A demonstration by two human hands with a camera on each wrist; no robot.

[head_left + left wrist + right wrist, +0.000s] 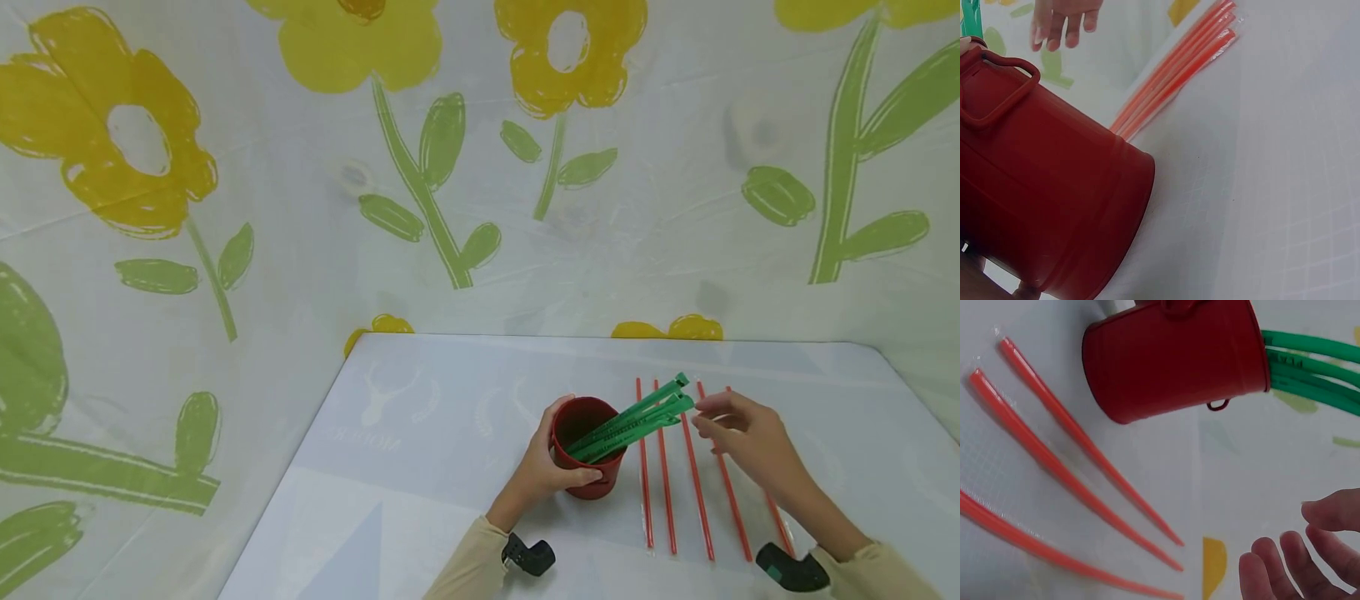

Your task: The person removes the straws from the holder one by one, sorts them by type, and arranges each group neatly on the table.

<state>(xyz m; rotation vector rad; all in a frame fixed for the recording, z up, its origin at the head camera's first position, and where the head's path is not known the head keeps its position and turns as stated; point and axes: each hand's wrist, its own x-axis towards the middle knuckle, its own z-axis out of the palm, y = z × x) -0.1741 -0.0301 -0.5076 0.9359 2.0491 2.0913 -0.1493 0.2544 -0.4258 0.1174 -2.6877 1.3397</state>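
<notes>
My left hand point(546, 467) grips a small red metal bucket point(600, 481), its thumb near the rim. The bucket is tilted, its mouth toward the upper right, with a small wire handle visible in the left wrist view. Several long, thin green wrapped sticks point(633, 427) with dark printing lean out of it; in the right wrist view, part of the lettering shows on the green sticks point(1310, 378). Just right of their outer ends is my right hand point(750, 437). Its fingers are loosely bent and apart, and the right wrist view shows nothing between the fingers point(1297, 556).
Several red straws point(668, 500) in clear film lie spaced side by side on the white table point(420, 500), below and right of the bucket. A hanging cloth point(300, 250) with yellow flowers stands behind the table. Both wrists wear dark devices.
</notes>
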